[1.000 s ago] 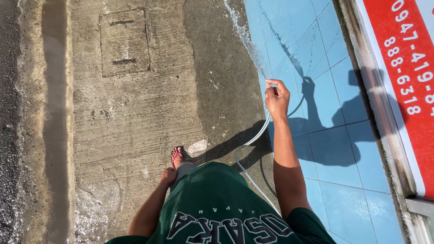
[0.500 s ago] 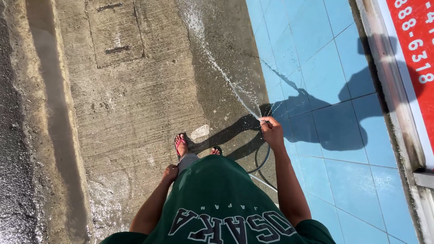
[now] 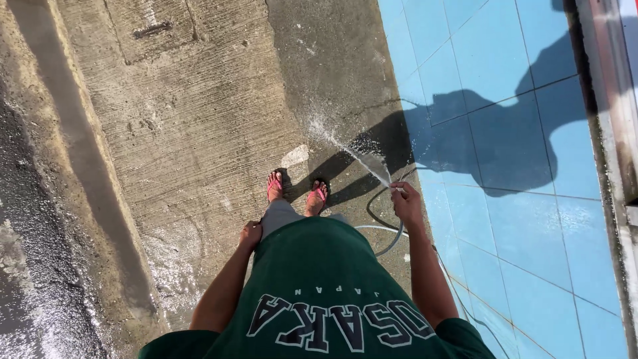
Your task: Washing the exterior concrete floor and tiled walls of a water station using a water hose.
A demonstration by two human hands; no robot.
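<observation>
My fingers are closed around the end of one hose point(image 3: 389, 229), my right hand point(image 3: 405, 203) gripping it out in front of me at about hip height, and a single jet of water point(image 3: 345, 149) leaves it, slanting up and to the left until it breaks into spray on the wet concrete point(image 3: 332, 73). My left hand point(image 3: 250, 235) hangs at my side against the hem of my green shirt point(image 3: 319, 292); its fingers look curled in and hold nothing that I can see.

Counting: one hose, one jet, two hands, two feet in two pink flip-flops point(image 3: 296, 187). The hose loops once on the ground just behind and to the right of my feet, then runs back past my right arm along the edge of the blue tiles point(image 3: 505, 219).

Just ahead of my left foot lies one pale flat scrap point(image 3: 294, 156). Farther up, one recessed square cover point(image 3: 149, 26) with a dark slot sits in the rough concrete. My own shadow falls across the tiles and the dark wet strip.

On the left a shallow gutter point(image 3: 86, 166) runs along the slab, with wet dark ground beyond it. On the right the tiles end at a raised frame point(image 3: 601, 106). Between them the ground lies flat, the hose loop the only thing near my feet.
</observation>
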